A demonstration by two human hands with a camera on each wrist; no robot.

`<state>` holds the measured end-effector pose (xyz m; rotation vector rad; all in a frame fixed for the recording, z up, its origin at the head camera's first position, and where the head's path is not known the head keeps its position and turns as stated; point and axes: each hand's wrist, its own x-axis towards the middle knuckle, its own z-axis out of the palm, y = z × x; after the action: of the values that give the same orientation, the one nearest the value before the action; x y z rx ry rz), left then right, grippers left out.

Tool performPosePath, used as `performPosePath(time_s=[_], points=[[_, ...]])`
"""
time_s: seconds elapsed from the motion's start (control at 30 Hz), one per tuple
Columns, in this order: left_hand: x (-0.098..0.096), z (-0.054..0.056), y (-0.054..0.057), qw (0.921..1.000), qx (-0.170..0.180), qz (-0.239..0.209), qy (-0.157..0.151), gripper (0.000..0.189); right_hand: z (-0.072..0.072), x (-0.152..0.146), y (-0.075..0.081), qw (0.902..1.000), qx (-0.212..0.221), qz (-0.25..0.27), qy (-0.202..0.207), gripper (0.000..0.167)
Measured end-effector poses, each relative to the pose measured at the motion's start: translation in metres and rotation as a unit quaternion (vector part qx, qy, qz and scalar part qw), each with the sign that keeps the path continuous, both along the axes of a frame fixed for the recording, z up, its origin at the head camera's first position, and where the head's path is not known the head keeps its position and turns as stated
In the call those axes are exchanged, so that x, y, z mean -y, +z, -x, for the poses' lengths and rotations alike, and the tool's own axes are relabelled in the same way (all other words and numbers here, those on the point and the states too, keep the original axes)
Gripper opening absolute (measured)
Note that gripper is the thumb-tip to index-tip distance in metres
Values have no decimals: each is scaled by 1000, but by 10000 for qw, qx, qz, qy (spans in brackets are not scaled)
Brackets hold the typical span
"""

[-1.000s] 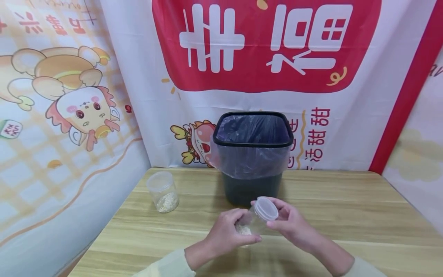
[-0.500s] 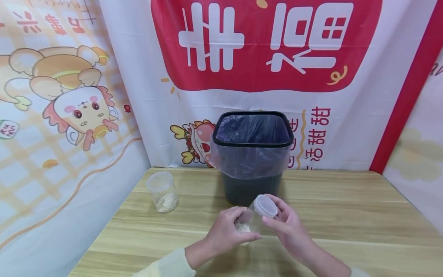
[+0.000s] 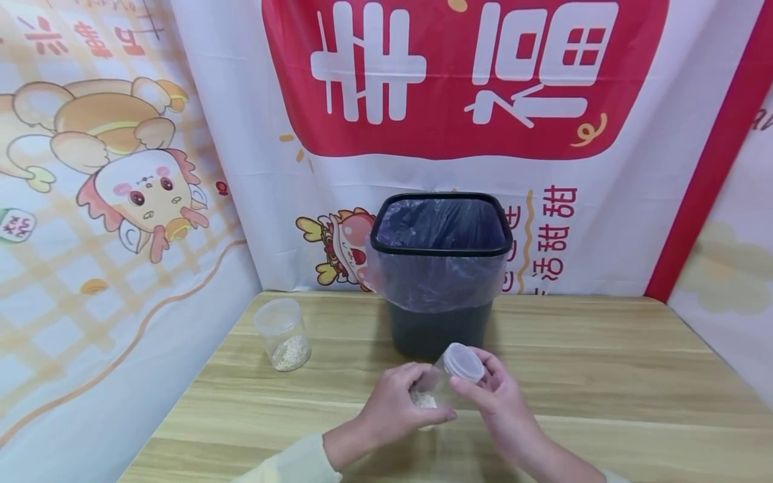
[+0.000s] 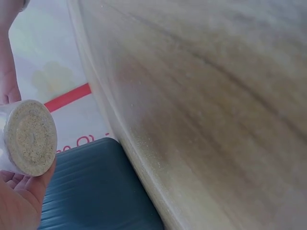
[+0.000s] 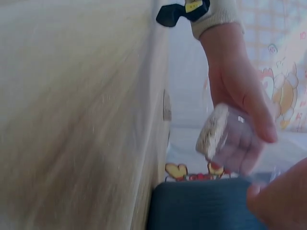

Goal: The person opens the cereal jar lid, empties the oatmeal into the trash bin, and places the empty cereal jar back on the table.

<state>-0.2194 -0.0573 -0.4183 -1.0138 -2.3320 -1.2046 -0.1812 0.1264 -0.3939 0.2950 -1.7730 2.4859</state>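
Tilted toward the right, a clear plastic jar with pale, oat-like flakes at its bottom is held just above the table in front of the bin. My left hand grips its lower body, thumb on the near side and fingers round the far side. At the upper end, my right hand holds the whitish screw lid between thumb and fingers. The left wrist view shows the jar's base, covered inside by flakes. In the right wrist view the lid is mostly hidden behind my right hand.
A second clear jar with similar flakes stands on the left of the wooden table. Behind my hands is a dark bin with a clear bag over its black rim. Printed cloths hang at the back and sides.
My right hand has turned on the lid, its thumb moving left and its wrist swinging lower. My left hand and the jar stay nearly in place.
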Motion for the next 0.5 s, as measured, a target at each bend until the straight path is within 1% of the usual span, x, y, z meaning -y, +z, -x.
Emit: performPosePath(time_s=[0.03, 0.1, 0.2, 0.27, 0.33, 0.4, 0.5], points=[[0, 0, 0, 10000, 28, -14, -12, 51, 2, -3, 0, 9998, -80, -10, 198, 48], [0, 0, 0, 10000, 57, -38, -23, 50, 6, -12, -1, 9970, -257, 25, 724, 48], [0, 1, 0, 9999, 60, -69, -43, 50, 13, -24, -2, 9862, -489, 122, 1575, 48], [0, 1, 0, 9999, 67, -74, -58, 50, 18, -31, -2, 9773, -584, 206, 2026, 49], [0, 1, 0, 9999, 76, -69, -68, 51, 21, -34, -2, 9696, -646, 256, 2345, 50], [0, 1, 0, 9999, 92, -62, -74, 51, 22, -36, -2, 9635, -680, 300, 2571, 50], [0, 0, 0, 9999, 114, -63, -82, 51, 22, -36, -2, 9595, -725, 336, 2702, 53]])
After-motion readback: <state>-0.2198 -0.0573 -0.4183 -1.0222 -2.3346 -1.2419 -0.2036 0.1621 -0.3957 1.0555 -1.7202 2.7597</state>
